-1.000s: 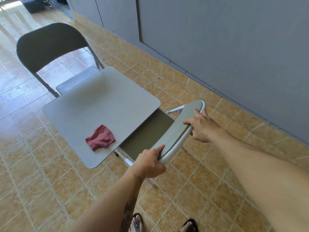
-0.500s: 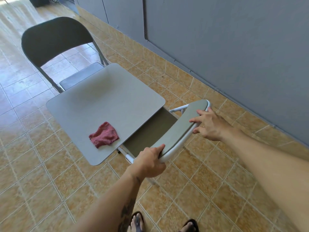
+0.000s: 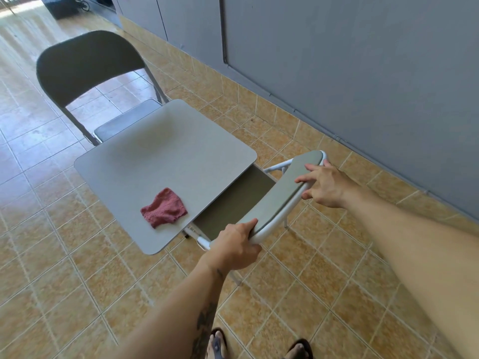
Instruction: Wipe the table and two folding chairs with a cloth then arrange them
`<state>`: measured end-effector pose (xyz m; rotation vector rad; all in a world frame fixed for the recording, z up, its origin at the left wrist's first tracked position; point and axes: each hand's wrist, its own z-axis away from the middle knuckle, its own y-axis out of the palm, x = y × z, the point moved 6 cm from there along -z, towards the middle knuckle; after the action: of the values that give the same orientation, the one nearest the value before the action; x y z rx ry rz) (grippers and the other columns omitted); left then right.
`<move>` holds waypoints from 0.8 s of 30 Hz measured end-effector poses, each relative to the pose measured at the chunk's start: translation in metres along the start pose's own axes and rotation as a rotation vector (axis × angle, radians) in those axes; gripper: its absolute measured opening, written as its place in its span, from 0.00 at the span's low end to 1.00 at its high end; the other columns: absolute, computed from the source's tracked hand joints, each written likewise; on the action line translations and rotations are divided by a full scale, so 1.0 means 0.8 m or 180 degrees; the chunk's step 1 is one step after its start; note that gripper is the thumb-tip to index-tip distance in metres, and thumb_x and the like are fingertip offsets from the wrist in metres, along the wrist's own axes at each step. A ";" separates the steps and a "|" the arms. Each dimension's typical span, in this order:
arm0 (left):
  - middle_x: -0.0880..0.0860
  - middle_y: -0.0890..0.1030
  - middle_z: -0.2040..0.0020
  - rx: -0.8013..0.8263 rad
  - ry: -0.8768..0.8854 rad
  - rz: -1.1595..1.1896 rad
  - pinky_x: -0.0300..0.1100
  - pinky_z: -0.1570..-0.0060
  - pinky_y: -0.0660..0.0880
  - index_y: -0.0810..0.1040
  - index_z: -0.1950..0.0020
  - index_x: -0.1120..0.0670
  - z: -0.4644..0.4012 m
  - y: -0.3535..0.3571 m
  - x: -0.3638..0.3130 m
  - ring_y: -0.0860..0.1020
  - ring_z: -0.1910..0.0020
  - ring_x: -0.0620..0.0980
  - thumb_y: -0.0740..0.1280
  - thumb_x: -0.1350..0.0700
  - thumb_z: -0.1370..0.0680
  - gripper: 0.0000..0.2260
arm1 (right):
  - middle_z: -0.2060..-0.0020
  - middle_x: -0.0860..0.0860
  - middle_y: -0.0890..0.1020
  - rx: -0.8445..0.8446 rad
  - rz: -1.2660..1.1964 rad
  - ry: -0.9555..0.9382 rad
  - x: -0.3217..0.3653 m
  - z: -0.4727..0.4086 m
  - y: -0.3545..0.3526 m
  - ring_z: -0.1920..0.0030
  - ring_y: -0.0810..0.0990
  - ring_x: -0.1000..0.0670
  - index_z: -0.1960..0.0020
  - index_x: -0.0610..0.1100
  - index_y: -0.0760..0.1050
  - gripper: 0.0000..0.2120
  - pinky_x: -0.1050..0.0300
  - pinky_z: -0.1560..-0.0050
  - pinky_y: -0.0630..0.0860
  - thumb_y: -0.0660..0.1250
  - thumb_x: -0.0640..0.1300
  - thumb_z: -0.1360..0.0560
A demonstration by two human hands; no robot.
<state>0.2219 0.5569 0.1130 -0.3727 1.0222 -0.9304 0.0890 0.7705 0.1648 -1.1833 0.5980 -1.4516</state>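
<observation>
Chair backrest (image 3: 282,195) sits gripped by left hand (image 3: 237,248) at its near end; right hand (image 3: 325,186) fingers spread, touching its far end; cloth (image 3: 163,211) near table (image 3: 145,161) front edge

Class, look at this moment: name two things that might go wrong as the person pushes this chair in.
1. The near chair seat is already under the table; pushing further may bump it and shift the red cloth near its edge.
2. The right hand looks loose, only the left hand grips, so the chair may twist.
</observation>
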 end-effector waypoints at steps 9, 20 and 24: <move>0.52 0.73 0.30 -0.0235 0.0004 -0.0091 0.51 0.33 0.71 0.64 0.24 0.49 0.021 -0.004 -0.012 0.73 0.34 0.54 0.66 0.47 0.23 0.28 | 0.23 0.47 0.63 -0.0395 -0.0561 0.0191 0.019 0.047 0.013 0.25 0.62 0.43 0.26 0.48 0.68 0.25 0.48 0.27 0.61 0.66 0.45 0.22; 0.51 0.67 0.25 -0.0456 0.0313 -0.1046 0.48 0.32 0.70 0.61 0.22 0.52 0.066 -0.049 -0.065 0.69 0.29 0.53 0.61 0.49 0.21 0.28 | 0.25 0.50 0.67 -0.0682 -0.1389 0.0832 -0.001 0.191 0.006 0.25 0.65 0.46 0.24 0.49 0.65 0.26 0.50 0.27 0.64 0.65 0.47 0.22; 0.50 0.73 0.31 -0.0349 0.0453 -0.1324 0.50 0.39 0.75 0.68 0.29 0.52 0.077 -0.069 -0.073 0.73 0.35 0.54 0.61 0.48 0.23 0.23 | 0.26 0.47 0.68 -0.1031 -0.1470 0.1179 0.004 0.243 -0.016 0.27 0.67 0.44 0.24 0.49 0.64 0.27 0.51 0.30 0.66 0.65 0.49 0.22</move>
<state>0.2358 0.5630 0.2129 -0.6341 1.1516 -1.2903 0.2582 0.8188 0.2491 -1.3729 0.8778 -2.0498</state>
